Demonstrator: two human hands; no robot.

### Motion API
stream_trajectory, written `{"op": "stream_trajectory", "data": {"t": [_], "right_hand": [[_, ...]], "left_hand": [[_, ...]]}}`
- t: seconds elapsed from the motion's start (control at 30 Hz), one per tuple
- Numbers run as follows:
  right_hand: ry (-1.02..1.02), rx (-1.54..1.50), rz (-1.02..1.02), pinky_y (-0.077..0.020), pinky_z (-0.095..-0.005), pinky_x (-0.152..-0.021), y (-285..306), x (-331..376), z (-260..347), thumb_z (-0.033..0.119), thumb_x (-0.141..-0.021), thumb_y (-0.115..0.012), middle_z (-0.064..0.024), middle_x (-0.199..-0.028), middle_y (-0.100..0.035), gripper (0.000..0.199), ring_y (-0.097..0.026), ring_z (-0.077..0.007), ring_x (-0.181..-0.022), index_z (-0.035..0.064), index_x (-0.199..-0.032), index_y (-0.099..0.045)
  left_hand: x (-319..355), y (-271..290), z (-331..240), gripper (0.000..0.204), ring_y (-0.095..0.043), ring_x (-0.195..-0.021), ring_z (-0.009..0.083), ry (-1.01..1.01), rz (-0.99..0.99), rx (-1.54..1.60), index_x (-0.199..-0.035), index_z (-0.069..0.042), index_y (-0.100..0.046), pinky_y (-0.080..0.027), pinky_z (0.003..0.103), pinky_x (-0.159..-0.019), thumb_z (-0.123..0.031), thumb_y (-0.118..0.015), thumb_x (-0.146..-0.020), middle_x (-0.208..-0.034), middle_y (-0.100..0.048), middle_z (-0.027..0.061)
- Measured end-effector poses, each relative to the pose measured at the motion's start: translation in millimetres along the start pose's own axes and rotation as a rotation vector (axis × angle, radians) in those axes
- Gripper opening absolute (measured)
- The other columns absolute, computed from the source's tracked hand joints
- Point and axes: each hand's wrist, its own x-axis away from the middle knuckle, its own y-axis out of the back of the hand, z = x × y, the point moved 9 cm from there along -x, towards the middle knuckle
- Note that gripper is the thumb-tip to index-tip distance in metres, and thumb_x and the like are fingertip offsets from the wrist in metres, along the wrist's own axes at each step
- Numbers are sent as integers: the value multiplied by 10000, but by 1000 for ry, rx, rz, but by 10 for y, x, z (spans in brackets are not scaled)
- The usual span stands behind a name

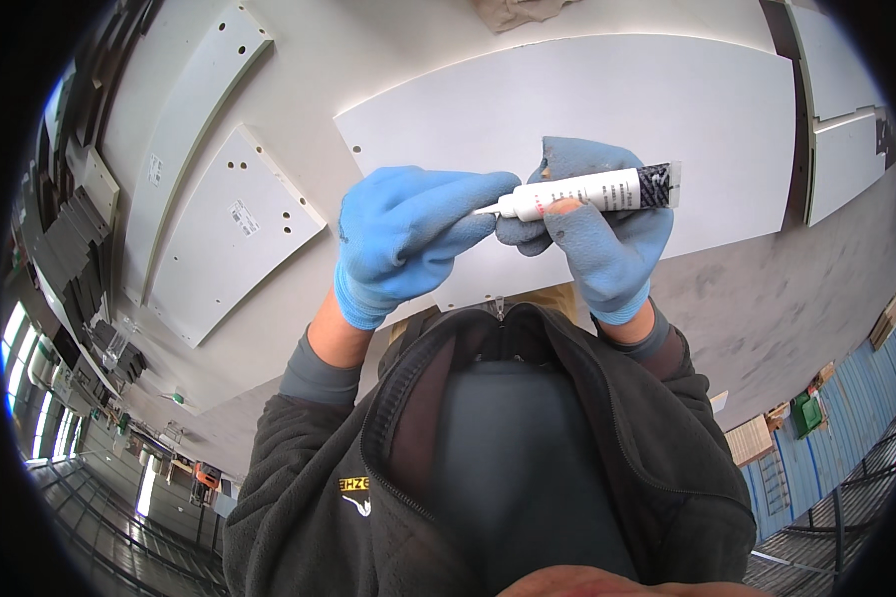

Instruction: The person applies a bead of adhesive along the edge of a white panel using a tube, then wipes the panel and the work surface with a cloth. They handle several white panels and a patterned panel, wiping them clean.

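Both of my hands wear blue work gloves, and the right glove has an open thumb tip. In my right hand [612, 234] lies a white squeeze tube [592, 191] with a black patterned tail end, gripped between thumb and fingers. The tube lies nearly level, its narrow nozzle pointing left. The fingers of my left hand [403, 229] are pinched together at the nozzle tip [488, 210]. Whether they hold a small cap there is hidden. Beneath the hands lies a large white panel [587, 104] with a curved far edge.
Two white panels with drilled holes lie at the left, a wide one [234, 239] and a long narrow one [189, 119]. More white panels [846, 159] are at the far right. A beige cloth [518, 10] sits at the far edge. Dark boards [75, 259] are stacked at the far left.
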Motion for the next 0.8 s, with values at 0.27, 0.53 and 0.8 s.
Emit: {"op": "stream_trajectory", "data": {"t": [0.27, 0.53, 0.8], "right_hand": [[-290, -92, -47, -523, -244, -552, 20, 36, -164, 65, -959, -671, -109, -776, -729, 148, -668, -125, -650, -60, -942, -748], [-282, 109, -108, -549, -251, -601, 169, 84, -209, 106, -955, -696, -100, -790, -750, 208, -692, -126, -664, -81, -1044, -717], [681, 1101, -281, -443, -345, -509, -3, 303, 264, 28, -838, -671, -30, -666, -625, 500, -537, -205, -487, -29, -1330, -610]], "left_hand": [[31, -101, -56, 278, -668, -619, 265, 17, 93, -75, -1118, -85, -784, -506, 333, -554, -53, -786, -842, -854, -758, 78], [54, -27, -131, 224, -659, -607, 274, -24, -71, -68, -1075, -41, -794, -513, 354, -553, -24, -759, -855, -817, -740, 112], [46, -36, -164, 220, -633, -568, 266, -16, -75, -138, -1068, -32, -784, -483, 358, -517, -40, -770, -848, -786, -726, 96]]}}
